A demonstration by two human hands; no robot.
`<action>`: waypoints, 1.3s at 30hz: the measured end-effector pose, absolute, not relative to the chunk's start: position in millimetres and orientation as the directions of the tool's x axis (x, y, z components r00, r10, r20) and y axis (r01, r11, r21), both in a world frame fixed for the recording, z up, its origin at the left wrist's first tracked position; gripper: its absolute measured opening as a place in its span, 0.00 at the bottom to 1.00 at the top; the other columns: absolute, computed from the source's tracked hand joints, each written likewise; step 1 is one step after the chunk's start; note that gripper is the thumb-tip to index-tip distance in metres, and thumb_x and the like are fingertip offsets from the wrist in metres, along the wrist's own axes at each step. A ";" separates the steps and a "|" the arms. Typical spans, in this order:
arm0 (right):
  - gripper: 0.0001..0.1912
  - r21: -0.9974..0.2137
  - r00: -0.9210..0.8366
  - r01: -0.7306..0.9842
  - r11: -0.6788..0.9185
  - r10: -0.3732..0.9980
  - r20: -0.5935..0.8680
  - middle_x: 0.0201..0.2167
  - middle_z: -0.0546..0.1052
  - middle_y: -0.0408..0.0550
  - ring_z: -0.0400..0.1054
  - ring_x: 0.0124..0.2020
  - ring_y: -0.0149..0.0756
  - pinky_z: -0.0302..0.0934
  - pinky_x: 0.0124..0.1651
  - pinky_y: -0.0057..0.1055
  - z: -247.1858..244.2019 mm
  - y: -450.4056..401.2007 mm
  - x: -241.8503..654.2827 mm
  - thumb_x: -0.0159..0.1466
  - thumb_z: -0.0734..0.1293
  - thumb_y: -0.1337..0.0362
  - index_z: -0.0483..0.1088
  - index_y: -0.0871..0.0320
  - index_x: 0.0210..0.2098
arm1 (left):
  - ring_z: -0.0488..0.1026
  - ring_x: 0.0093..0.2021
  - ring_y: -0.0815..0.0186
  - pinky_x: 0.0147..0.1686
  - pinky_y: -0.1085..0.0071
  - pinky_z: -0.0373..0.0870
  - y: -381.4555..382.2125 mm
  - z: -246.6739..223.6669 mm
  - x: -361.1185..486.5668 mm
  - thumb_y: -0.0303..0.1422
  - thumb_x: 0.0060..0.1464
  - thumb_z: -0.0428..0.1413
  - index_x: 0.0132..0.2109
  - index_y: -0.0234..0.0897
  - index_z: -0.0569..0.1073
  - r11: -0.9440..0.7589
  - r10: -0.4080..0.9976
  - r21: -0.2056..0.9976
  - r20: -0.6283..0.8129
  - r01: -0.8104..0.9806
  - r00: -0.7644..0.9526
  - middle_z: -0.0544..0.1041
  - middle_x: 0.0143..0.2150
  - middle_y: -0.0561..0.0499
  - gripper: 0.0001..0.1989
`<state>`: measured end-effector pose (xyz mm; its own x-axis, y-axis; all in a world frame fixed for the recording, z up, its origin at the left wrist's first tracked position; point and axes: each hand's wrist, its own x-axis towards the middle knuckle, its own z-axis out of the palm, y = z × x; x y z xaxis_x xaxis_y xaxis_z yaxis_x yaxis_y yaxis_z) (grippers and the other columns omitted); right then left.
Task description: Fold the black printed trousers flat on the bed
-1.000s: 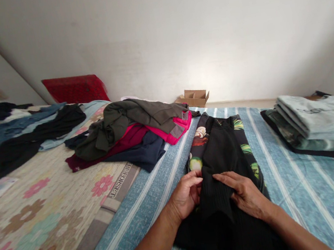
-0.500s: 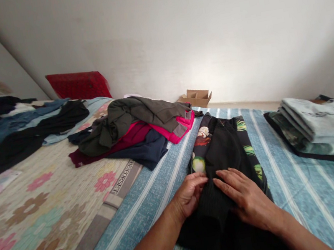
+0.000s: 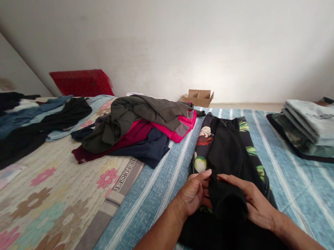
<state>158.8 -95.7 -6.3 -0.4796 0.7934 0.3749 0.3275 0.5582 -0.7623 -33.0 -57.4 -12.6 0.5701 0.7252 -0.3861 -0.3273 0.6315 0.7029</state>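
Note:
A black ribbed garment (image 3: pixel 225 153) lies lengthwise on the blue striped bedcover (image 3: pixel 314 211), on top of a black garment with a floral and leaf print (image 3: pixel 250 145). My left hand (image 3: pixel 193 192) pinches the garment's left edge between thumb and fingers. My right hand (image 3: pixel 251 200) rests with fingers extended on a folded black part of it (image 3: pixel 228 200). The lower part of the black cloth runs out of view below my forearms.
A heap of olive, crimson, pink and navy clothes (image 3: pixel 141 122) lies beyond my hands. A folded stack (image 3: pixel 329 127) sits to the right. Dark clothes (image 3: pixel 19 135) lie on a floral mat (image 3: pixel 38 234) at left. A cardboard box (image 3: pixel 199 98) and red cushion (image 3: pixel 82 83) stand by the wall.
My right hand has moved down and outward, and a black part of the garment now stands folded between my hands. My left hand has closed on the edge. The view has drifted slightly.

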 end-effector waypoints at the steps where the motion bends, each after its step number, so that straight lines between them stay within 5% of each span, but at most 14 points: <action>1: 0.23 -0.792 -0.465 0.303 0.529 0.808 0.362 0.52 0.70 0.52 0.64 0.52 0.43 0.60 0.53 0.39 -5.1 -94.9 159.5 0.61 0.58 0.62 0.59 0.55 0.56 | 0.71 0.21 0.66 0.20 0.72 0.67 -57.2 -12.1 -32.9 0.45 0.46 0.58 0.35 0.32 0.72 0.640 0.716 0.703 -0.397 -0.311 0.575 0.75 0.25 0.50 0.19; 9: 0.20 -0.734 -0.526 0.323 0.598 0.758 0.385 0.48 0.70 0.54 0.68 0.47 0.41 0.63 0.48 0.36 -0.3 -94.3 156.4 0.61 0.60 0.62 0.62 0.55 0.52 | 0.70 0.19 0.67 0.18 0.71 0.66 -55.3 -15.2 -32.0 0.44 0.44 0.59 0.31 0.32 0.71 0.659 0.709 0.693 -0.442 -0.293 0.550 0.74 0.23 0.51 0.17; 16: 0.29 -0.325 -0.580 0.547 0.772 0.629 0.518 0.56 0.63 0.60 0.56 0.58 0.48 0.56 0.54 0.50 -9.8 -103.8 152.3 0.56 0.60 0.74 0.57 0.57 0.58 | 0.73 0.25 0.67 0.26 0.75 0.66 -58.0 -13.3 -27.5 0.34 0.41 0.63 0.31 0.32 0.71 0.603 0.779 0.690 -0.402 -0.400 0.482 0.74 0.24 0.52 0.12; 18: 0.28 -0.294 -0.592 0.547 0.784 0.611 0.526 0.54 0.66 0.60 0.58 0.57 0.47 0.56 0.54 0.51 -6.2 -105.3 148.8 0.56 0.60 0.74 0.59 0.58 0.56 | 0.73 0.25 0.68 0.26 0.76 0.66 -59.0 -12.2 -26.9 0.33 0.40 0.63 0.29 0.32 0.71 0.598 0.785 0.693 -0.405 -0.404 0.468 0.75 0.24 0.51 0.11; 23: 0.18 -0.637 -0.532 0.390 0.665 0.727 0.434 0.49 0.71 0.56 0.66 0.50 0.44 0.63 0.50 0.40 4.3 -101.7 146.6 0.61 0.62 0.64 0.67 0.56 0.51 | 0.71 0.19 0.68 0.18 0.75 0.65 -57.1 -15.1 -29.8 0.40 0.43 0.61 0.30 0.31 0.71 0.634 0.741 0.700 -0.427 -0.329 0.518 0.74 0.22 0.51 0.15; 27: 0.18 -0.871 -0.258 0.301 0.388 0.912 0.318 0.43 0.76 0.52 0.70 0.44 0.44 0.65 0.48 0.41 -4.2 -95.5 156.8 0.62 0.60 0.55 0.71 0.55 0.46 | 0.72 0.19 0.67 0.13 0.76 0.64 -54.4 -15.9 -32.0 0.46 0.48 0.56 0.31 0.31 0.70 0.640 0.707 0.725 -0.425 -0.255 0.565 0.76 0.24 0.46 0.18; 31: 0.18 -0.908 -0.125 0.325 0.265 0.963 0.237 0.39 0.77 0.50 0.71 0.42 0.44 0.65 0.47 0.42 -14.6 -91.5 164.0 0.63 0.59 0.53 0.74 0.56 0.42 | 0.72 0.20 0.68 0.14 0.77 0.66 -55.4 -13.4 -31.6 0.43 0.47 0.57 0.32 0.33 0.67 0.617 0.718 0.745 -0.400 -0.253 0.570 0.76 0.26 0.47 0.16; 39: 0.18 -0.959 -0.323 0.157 0.237 0.930 0.177 0.46 0.74 0.50 0.67 0.48 0.44 0.60 0.54 0.42 2.4 -92.1 159.8 0.63 0.61 0.55 0.70 0.56 0.49 | 0.62 0.13 0.75 0.12 0.78 0.62 -67.5 -10.8 -20.7 0.33 0.41 0.61 0.33 0.36 0.66 0.362 0.910 0.878 -0.260 -0.314 0.323 0.70 0.22 0.57 0.13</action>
<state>159.8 -92.1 2.4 -0.3231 0.9297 0.1766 0.1570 0.2367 -0.9588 -20.7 -67.5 -10.8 0.3226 0.9102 -0.2599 -0.3138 0.3619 0.8778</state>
